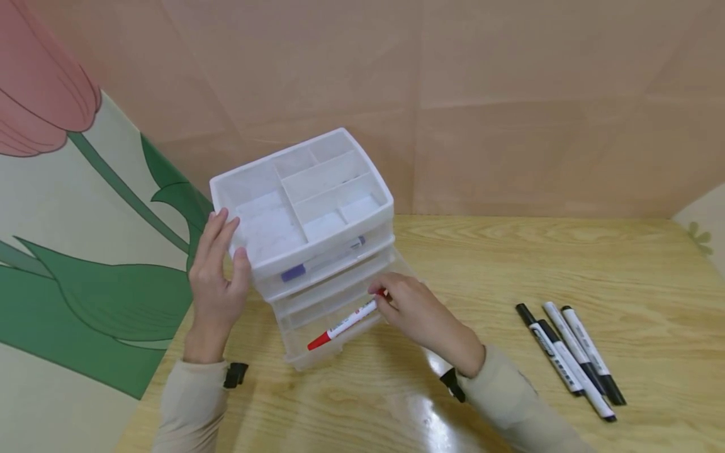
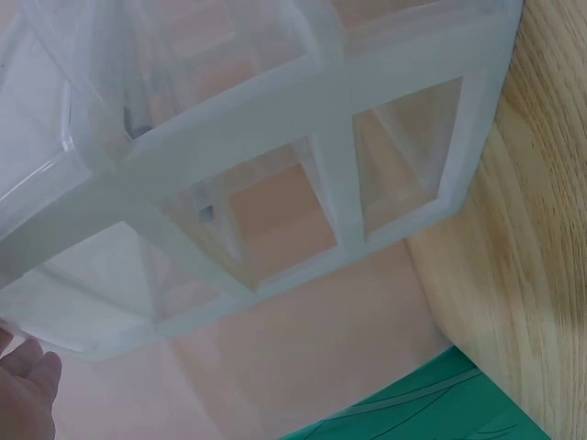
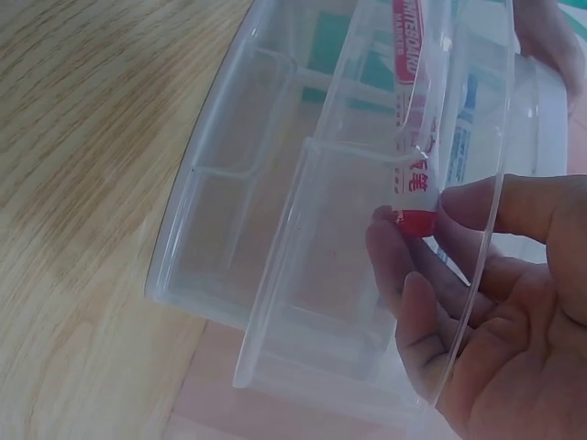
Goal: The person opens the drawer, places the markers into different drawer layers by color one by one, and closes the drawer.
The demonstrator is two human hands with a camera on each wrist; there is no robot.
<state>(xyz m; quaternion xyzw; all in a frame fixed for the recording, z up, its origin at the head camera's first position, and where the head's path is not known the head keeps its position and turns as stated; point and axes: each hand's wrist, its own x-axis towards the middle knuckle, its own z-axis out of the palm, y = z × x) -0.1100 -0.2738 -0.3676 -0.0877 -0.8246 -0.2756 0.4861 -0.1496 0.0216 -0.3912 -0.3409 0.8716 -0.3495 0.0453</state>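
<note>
A white plastic drawer organizer (image 1: 257, 267) with a divided top tray stands on the table. Its clear lower drawer (image 1: 306, 362) is pulled out at the front. Over this drawer my right hand (image 1: 410, 308) pinches one end of a red-capped whiteboard marker (image 1: 352, 319) between thumb and fingers. The marker's red end (image 3: 417, 223) sits between the fingertips in the right wrist view. My left hand (image 1: 221, 277) rests its extended fingers on the organizer's left rim, with the thumb at the front corner. Behind the upper drawer front lies a purple-capped marker (image 1: 294, 272).
Several black-and-white markers (image 1: 566, 358) lie together on the right of the wooden table (image 1: 470, 264). A tan backdrop (image 1: 538, 126) stands behind the organizer, and a panel with a painted tulip (image 1: 45, 82) is at the left.
</note>
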